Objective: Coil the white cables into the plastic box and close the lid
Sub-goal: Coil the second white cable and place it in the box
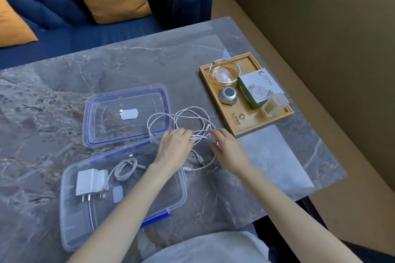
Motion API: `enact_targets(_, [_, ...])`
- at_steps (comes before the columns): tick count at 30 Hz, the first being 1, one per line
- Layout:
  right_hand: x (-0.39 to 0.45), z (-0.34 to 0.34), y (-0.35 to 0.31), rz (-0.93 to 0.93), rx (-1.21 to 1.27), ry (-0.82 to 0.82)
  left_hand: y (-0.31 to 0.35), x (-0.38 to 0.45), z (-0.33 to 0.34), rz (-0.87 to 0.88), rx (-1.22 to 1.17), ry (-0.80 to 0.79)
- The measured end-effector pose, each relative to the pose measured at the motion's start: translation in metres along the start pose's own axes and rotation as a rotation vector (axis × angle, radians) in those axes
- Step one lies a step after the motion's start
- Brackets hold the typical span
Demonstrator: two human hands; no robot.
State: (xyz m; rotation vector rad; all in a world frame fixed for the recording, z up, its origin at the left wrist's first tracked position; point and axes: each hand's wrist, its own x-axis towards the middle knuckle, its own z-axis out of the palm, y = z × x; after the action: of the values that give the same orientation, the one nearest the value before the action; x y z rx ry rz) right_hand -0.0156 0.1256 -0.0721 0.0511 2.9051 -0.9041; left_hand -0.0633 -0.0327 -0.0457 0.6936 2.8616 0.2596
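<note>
A clear plastic box stands open at the near left of the marble table. In it lie two white chargers and a coiled white cable. The lid, clear with a blue seal, lies flat behind the box. A loose white cable loops over the lid's right edge and onto the table. My left hand pinches this cable where its strands bunch together. My right hand rests on the same bunch, fingers spread, and more of the cable curves under it.
A wooden tray at the right holds a glass ashtray, a silver gadget, a white and green carton and a small glass jar. A blue sofa with orange cushions stands beyond the table.
</note>
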Motion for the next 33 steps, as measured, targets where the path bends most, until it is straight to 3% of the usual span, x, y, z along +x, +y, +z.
enact_targets(5, [0.009, 0.003, 0.0, -0.071, 0.038, 0.002, 0.003, -0.001, 0.002, 0.009, -0.052, -0.002])
enact_targets(14, [0.025, -0.01, -0.006, 0.022, 0.278, 0.098, 0.014, 0.002, -0.034, -0.218, -0.967, 0.172])
enact_targets(22, [0.042, -0.022, -0.023, 0.119, 0.536, 0.0, -0.002, 0.006, -0.068, -0.276, -1.722, 0.223])
enact_targets(30, [0.047, -0.014, -0.037, 0.123, 0.483, -0.015, -0.022, -0.004, -0.089, -0.198, -1.858, 0.246])
enact_targets(33, [0.048, -0.016, -0.048, 0.155, 0.612, -0.084, -0.022, -0.006, -0.097, -0.154, -1.869, 0.256])
